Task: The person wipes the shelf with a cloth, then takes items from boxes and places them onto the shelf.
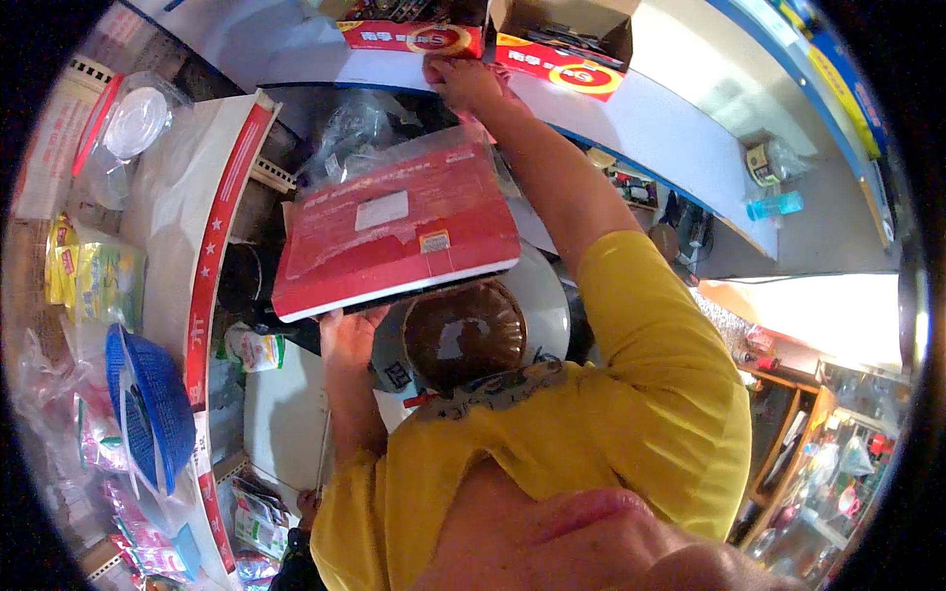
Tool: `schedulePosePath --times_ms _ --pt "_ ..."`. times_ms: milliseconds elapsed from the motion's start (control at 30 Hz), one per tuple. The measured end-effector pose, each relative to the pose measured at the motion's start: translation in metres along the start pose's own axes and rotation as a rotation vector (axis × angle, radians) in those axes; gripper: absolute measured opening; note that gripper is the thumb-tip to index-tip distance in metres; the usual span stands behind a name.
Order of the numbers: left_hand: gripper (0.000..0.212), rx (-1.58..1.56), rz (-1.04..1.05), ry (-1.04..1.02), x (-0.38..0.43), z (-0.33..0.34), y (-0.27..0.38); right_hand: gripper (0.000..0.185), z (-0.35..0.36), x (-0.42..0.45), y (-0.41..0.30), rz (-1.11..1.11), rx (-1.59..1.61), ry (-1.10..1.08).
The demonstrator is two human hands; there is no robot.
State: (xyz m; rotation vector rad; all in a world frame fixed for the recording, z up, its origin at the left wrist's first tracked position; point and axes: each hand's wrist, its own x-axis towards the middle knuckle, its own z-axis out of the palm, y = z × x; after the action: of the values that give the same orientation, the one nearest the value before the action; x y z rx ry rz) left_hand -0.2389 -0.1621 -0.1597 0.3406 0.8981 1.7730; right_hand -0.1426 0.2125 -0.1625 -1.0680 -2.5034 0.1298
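Observation:
A flat red carton (399, 221) with a white edge, partly wrapped in clear plastic film, is tilted in front of my chest. My left hand (351, 336) holds it from beneath at its near edge. My right arm reaches forward over the carton's far right corner. At the shelf edge, my right hand (465, 85) is curled close against a red open-topped display box (410, 35); whether its fingers grip anything is hidden. Right of that hand stands a second red display box (562, 66) with small dark items inside. Both boxes sit on a white shelf (665, 140) with a blue edge.
Below the carton is a round brown, glossy seat-like object (465, 332). On the left, a white shelf with a red front strip (229, 192) holds a blue plastic basket (151, 410) and yellow packets (96, 273). A turquoise cylinder (774, 205) lies at the right.

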Motion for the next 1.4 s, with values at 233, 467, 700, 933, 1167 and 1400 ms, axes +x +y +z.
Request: schedulePosePath --times_ms 233,467,700,933,1167,1400 --pt "0.043 -0.061 0.002 0.081 -0.002 -0.024 -0.003 0.041 0.033 0.046 -0.005 -0.311 -0.035 -0.161" --pt "0.047 -0.122 -0.036 0.221 -0.003 -0.015 0.001 0.059 0.02 0.036 -0.009 0.001 -0.012 -0.089" --pt "0.06 -0.044 -0.037 0.073 0.005 -0.005 0.009 0.055 -0.014 -0.018 0.021 -0.266 -0.034 -0.262" --pt "0.045 0.004 -0.182 -0.098 0.038 0.049 -0.004 0.044 -0.051 -0.115 0.116 0.254 0.522 -0.298" --pt "0.043 0.144 -0.346 -0.319 0.093 0.168 -0.048 0.04 -0.182 -0.247 0.142 0.316 0.288 -0.196" --pt "0.032 0.13 -0.398 -0.409 0.162 0.298 -0.15 0.044 -0.252 -0.415 0.116 0.638 1.33 0.467"
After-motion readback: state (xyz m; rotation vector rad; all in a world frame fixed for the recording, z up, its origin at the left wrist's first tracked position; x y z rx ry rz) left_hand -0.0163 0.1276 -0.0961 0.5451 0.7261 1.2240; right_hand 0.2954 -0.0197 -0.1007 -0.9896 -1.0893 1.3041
